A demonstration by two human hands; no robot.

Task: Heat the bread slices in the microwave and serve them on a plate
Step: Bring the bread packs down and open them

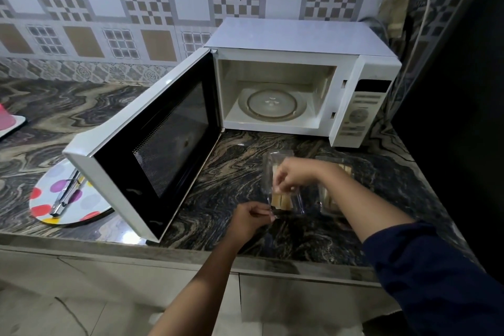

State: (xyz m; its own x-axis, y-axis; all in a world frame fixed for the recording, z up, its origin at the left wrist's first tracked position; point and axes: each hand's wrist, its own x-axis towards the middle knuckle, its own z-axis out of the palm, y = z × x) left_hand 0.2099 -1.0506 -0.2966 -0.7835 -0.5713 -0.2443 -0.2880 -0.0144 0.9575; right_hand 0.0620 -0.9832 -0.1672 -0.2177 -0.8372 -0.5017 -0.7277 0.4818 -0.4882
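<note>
Opening a bread pack in front of the open microwave

Head view: pinching the near left corner of a clear plastic container (296, 206), the left hand (253, 217) has its thumb and fingertips closed on the thin, glossy rim. The right hand (291, 174) hovers over the same pack with fingers curled down, gripping its transparent upper part. Pale, straight-edged bread slices (281, 200) show through the plastic; the pack sits on the dark, veined stone counter (231, 166), near the edge and just in front of the oven. A second clear pack (331, 199) lies to its right, partly hidden behind the right forearm, whose dark blue sleeve (436, 267) is pushed up.

Farther back stands a boxy white microwave oven (300, 35). Its black-framed door (147, 150) with a dotted mesh window is swung wide to the left. Inside, a round glass turntable (272, 103) rests on the cream floor of the cavity.

On the left, partly behind the door, lies a round white plate with coloured dots (46, 199). Shiny metal tongs (66, 191) rest across it. A pink object (8, 120) sits at the far left edge. The back wall is covered in grey, white and tan geometric tiles (109, 8).
</note>
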